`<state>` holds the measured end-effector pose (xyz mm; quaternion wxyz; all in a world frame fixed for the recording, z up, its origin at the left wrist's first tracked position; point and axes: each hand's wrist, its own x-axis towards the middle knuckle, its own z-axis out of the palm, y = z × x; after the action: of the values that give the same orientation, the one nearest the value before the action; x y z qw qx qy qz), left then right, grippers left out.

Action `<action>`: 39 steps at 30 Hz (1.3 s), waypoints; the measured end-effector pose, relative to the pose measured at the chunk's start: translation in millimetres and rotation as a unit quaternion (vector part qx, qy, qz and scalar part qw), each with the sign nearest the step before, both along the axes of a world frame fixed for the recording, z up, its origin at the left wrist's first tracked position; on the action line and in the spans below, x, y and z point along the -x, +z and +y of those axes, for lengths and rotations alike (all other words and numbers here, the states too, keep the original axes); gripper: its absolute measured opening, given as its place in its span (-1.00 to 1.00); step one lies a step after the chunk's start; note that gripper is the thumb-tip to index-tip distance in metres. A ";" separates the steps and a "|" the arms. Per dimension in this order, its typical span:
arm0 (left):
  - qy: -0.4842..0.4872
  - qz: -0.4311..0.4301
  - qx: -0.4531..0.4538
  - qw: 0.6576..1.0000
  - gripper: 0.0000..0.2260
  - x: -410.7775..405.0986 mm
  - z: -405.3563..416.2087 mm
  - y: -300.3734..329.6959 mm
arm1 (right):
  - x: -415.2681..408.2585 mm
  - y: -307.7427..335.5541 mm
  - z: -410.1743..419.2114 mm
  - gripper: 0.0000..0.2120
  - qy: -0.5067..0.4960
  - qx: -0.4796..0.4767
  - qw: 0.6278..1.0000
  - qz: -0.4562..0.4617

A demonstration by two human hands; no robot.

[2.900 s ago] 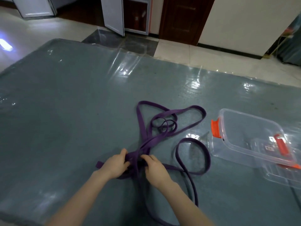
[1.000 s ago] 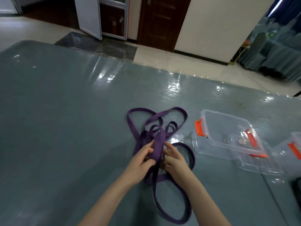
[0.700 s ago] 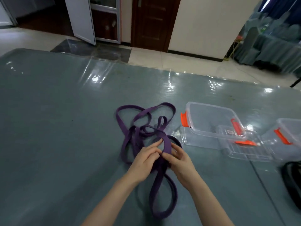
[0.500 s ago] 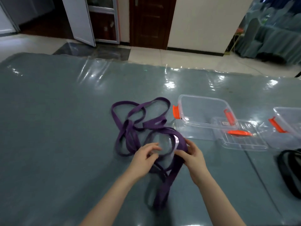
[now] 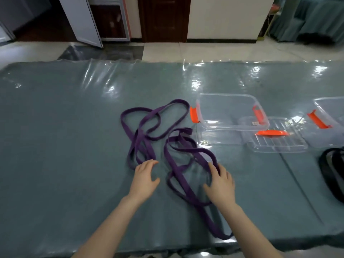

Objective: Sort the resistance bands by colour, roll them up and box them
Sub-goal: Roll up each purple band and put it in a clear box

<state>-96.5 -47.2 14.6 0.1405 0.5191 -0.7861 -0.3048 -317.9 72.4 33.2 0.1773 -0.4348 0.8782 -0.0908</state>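
Several purple resistance bands [image 5: 149, 127] lie loosely tangled on the grey-green table [image 5: 55, 146]. One long purple loop [image 5: 188, 185] trails toward the front edge. My left hand [image 5: 145, 175] lies flat and open, its fingertips at the near end of the left loops. My right hand [image 5: 220, 185] is spread open over the right-hand loop, fingers resting on the strap. Neither hand grips anything. A clear plastic box [image 5: 230, 112] with orange clips stands just right of the bands.
The box's clear lid [image 5: 275, 140] with an orange clip lies in front of it. A second clear box [image 5: 329, 116] sits at the right edge. A black band [image 5: 333, 174] lies at the far right. The table's front edge [image 5: 130, 248] runs close below my arms.
Both hands have let go of the purple strap they were pinching and now lie flat and apart on the table. The lifted strap has dropped onto the table.
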 end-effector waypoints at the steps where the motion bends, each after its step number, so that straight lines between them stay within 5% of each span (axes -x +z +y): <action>1: -0.009 -0.017 0.018 1.000 -0.45 -1.1 -7.1 -1.7 | -2.6 -1.4 -5.6 -0.29 0.004 -0.012 0.999 0.029; 5: -0.048 -0.116 0.074 0.989 -0.28 -2.9 -44.0 -3.6 | -14.0 -4.9 -36.4 -0.38 0.029 0.024 0.997 0.070; 9: -0.078 -0.185 0.055 0.978 -0.19 7.5 -90.2 -2.3 | -29.8 -6.9 -86.0 -0.50 0.085 0.084 0.993 -0.025; 16: -0.110 -0.206 0.019 0.972 -0.33 30.7 -168.9 -19.6 | -56.3 -16.8 -180.6 -0.58 0.107 0.124 0.986 -0.027; 21: -0.148 -0.276 0.057 0.948 -0.50 34.2 -188.8 -32.8 | -63.1 -30.0 -203.6 -0.46 0.118 0.072 0.990 -0.011; 28: -0.057 -0.121 0.066 0.989 -0.85 1.4 -211.4 -43.0 | -73.2 -30.7 -220.9 -0.46 0.091 0.036 0.995 0.034; 32: 0.028 -0.050 0.089 0.994 -0.79 -29.3 -215.2 -40.9 | -86.4 -26.6 -232.4 -0.59 0.084 0.064 0.990 0.092; 39: 0.030 -0.069 0.028 0.997 -0.68 -42.7 -188.0 -49.1 | -116.7 -39.5 -236.6 -0.56 0.146 0.010 0.983 0.115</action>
<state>-53.8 -235.2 -34.5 0.1092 0.5579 -0.7863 -0.2421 -201.2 -164.2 -6.3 0.0825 -0.5673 0.8191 -0.0224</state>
